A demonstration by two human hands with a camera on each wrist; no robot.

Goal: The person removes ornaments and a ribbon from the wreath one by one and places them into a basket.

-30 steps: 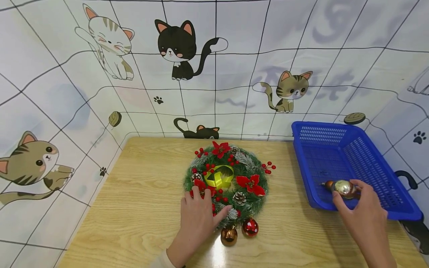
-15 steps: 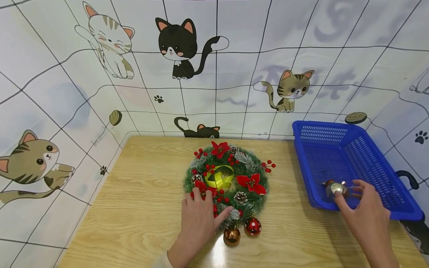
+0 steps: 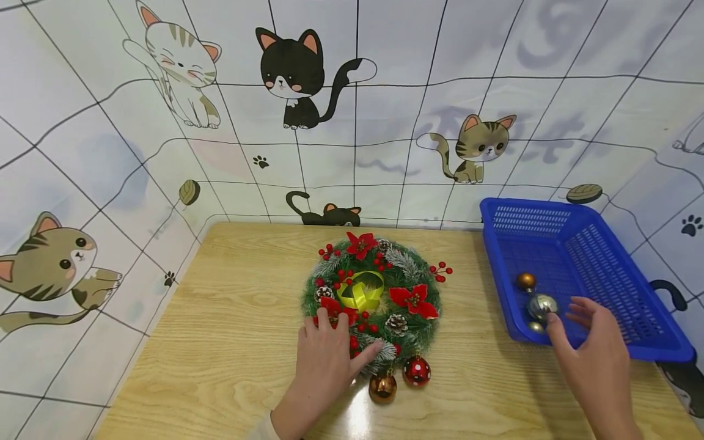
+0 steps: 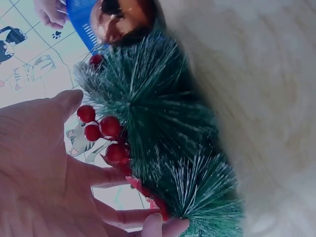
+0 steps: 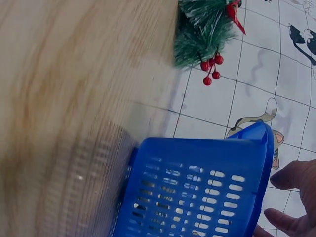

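My left hand [image 3: 324, 360] rests on the near left of a Christmas wreath [image 3: 422, 337], fingers spread over a red flower. In the left wrist view, the fingertips touch the greenery and the thumb lies beside red berries [image 4: 109, 127]. A copper bauble [image 3: 382, 388] and a red dotted bauble [image 3: 417, 371] lie at the wreath's near edge. My right hand [image 3: 594, 348] is over the near side of a blue basket [image 3: 497, 281], fingers and thumb apart. By its thumb lie a silvery bauble [image 3: 542, 305], an orange one [image 3: 526, 281] and a small gold one [image 3: 536, 327].
A yellow ribbon [image 3: 360, 294] sits in the wreath's middle. Both stand on a wooden table [image 3: 231, 318], with the basket at its right side. Behind and beside it hangs a cat-patterned wall covering [image 3: 385, 122].
My right hand has let go of the silvery bauble, which now lies in the basket beside the orange and gold ones. The wreath's two near baubles have shifted slightly right. The left hand stays put.
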